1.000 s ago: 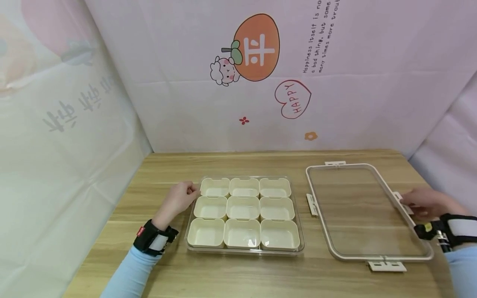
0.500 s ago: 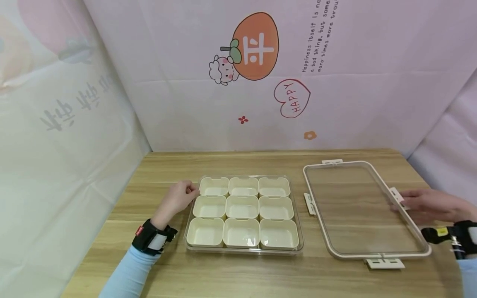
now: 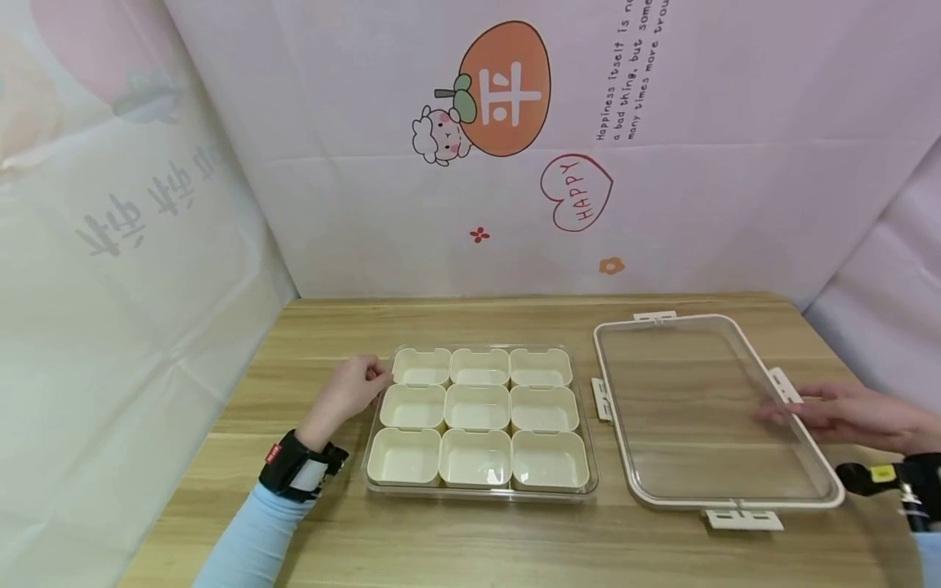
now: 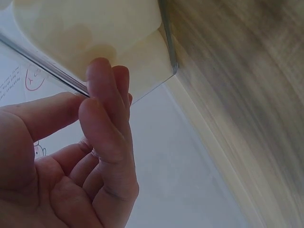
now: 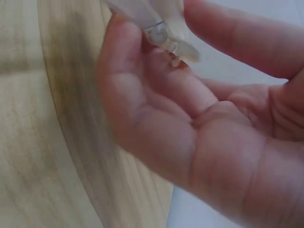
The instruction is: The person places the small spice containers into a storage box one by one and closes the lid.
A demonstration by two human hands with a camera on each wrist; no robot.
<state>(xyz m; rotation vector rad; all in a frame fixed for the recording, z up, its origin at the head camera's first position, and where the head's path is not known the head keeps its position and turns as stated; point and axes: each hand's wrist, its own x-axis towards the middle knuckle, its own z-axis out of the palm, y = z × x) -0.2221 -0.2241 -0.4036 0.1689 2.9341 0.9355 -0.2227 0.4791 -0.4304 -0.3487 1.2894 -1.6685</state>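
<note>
A clear plastic box (image 3: 481,497) sits on the table, holding several cream compartment cups (image 3: 479,408) in rows. My left hand (image 3: 349,396) is at its left side. In the left wrist view, thumb and fingers of the left hand (image 4: 95,152) pinch the box's rim. To the right is a clear lid (image 3: 706,408) with a white frame and flip latches. My right hand (image 3: 856,415) holds the lid's right edge, its fingers showing through the clear panel from below. The right wrist view has the right hand's fingers (image 5: 166,118) curled under the edge by a latch (image 5: 166,38).
The wooden table (image 3: 441,547) ends at a printed cloth backdrop (image 3: 367,229). Another cloth (image 3: 147,327) hangs along the left. A band with a camera is strapped round each wrist (image 3: 303,465).
My right hand has shifted its grip, its fingers sliding under the lid's edge. The lid has moved slightly left and away from me. My left hand and the box look the same.
</note>
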